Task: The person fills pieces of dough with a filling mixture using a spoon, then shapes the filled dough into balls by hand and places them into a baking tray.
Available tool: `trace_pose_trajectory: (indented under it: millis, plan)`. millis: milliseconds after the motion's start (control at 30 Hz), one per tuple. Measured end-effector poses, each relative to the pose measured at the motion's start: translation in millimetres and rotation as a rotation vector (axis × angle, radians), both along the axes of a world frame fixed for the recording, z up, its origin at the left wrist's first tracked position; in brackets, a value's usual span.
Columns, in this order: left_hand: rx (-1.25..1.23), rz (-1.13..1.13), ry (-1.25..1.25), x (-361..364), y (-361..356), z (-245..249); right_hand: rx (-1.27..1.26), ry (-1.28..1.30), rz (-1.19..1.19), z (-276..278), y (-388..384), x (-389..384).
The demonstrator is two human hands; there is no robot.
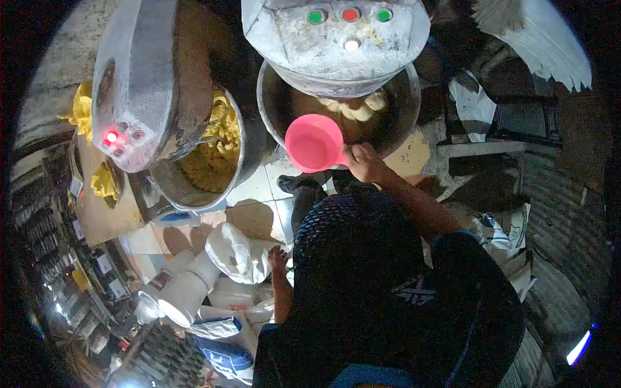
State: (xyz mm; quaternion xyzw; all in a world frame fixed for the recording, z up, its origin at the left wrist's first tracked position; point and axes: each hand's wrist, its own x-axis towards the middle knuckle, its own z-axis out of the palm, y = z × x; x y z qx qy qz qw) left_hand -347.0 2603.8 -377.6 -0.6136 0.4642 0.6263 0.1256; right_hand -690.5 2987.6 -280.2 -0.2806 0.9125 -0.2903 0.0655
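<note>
A pink dipper [314, 143] is held by its handle in my right hand [365, 162], over the near rim of a large metal mixing bowl [414, 107]. Pale dough [357, 107] lies in that bowl under the mixer head [336, 48]. The inside of the dipper looks pink, and whether it holds liquid is unclear. My left hand [278, 258] hangs low beside a white sack [238, 252]; its fingers look slightly spread, with nothing in them.
On the left, a second mixer [132, 77] stands over a bowl [240, 152] of yellow dough [217, 145]. White buckets [184, 294] and a blue-and-white sack [223, 355] are at the lower left. Corrugated metal [556, 207] lines the right side.
</note>
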Motion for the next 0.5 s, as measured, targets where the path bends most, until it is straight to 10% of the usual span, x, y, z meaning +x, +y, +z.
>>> trace_pose_trajectory:
  millis: [233, 333, 500]
  plan:
    - [-0.078, -0.115, -0.005, -2, -2, 11, -0.047, 0.355, -0.018, 10, -6, 2]
    - [-0.070, -0.057, -0.008, -4, -1, 14, -0.084, -0.085, -0.070, -2, -7, 1]
    - [-0.027, -0.081, -0.044, -2, -11, 14, -0.135, 0.111, -0.177, -2, -11, 9]
